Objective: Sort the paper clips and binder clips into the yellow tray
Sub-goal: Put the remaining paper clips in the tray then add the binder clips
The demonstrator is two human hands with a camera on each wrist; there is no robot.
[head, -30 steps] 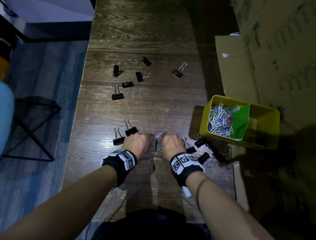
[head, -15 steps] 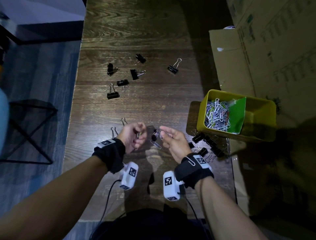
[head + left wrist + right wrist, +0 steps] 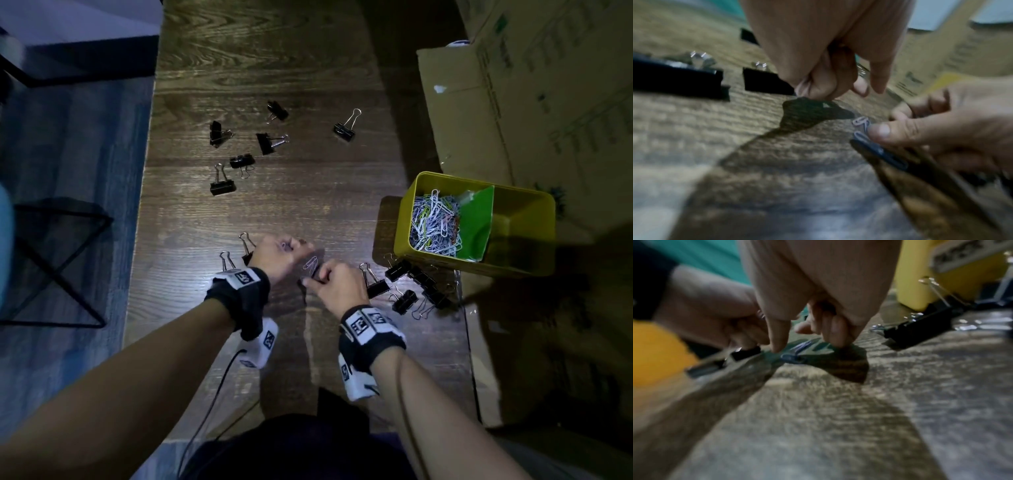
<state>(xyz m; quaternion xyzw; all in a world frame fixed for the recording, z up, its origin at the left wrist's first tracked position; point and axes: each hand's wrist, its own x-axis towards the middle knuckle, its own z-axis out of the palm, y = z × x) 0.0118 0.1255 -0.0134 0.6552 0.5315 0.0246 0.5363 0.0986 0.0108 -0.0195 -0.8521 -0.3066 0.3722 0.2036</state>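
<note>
My left hand (image 3: 291, 248) hovers low over the wooden table (image 3: 274, 205), its fingers curled round a pale paper clip (image 3: 801, 86). Close to its right, my right hand (image 3: 320, 275) pinches a few paper clips (image 3: 311, 265) between thumb and fingers; a pale one and a dark blue one (image 3: 879, 151) show under the thumb. The yellow tray (image 3: 534, 219) stands at the right, with a heap of paper clips (image 3: 433, 222) left of its green divider (image 3: 476, 222). Black binder clips lie beside the tray (image 3: 407, 284), by my left wrist (image 3: 226, 260) and farther off (image 3: 222, 185).
Large cardboard boxes (image 3: 513, 102) stand behind and right of the tray. The table's left edge drops to a blue floor with a black metal stool frame (image 3: 61, 267). A lone binder clip (image 3: 344, 130) lies at the far middle.
Half a second ago both hands were lifted and turned palm-up with clips in them. They have since rolled back over and come down near the table, close together.
</note>
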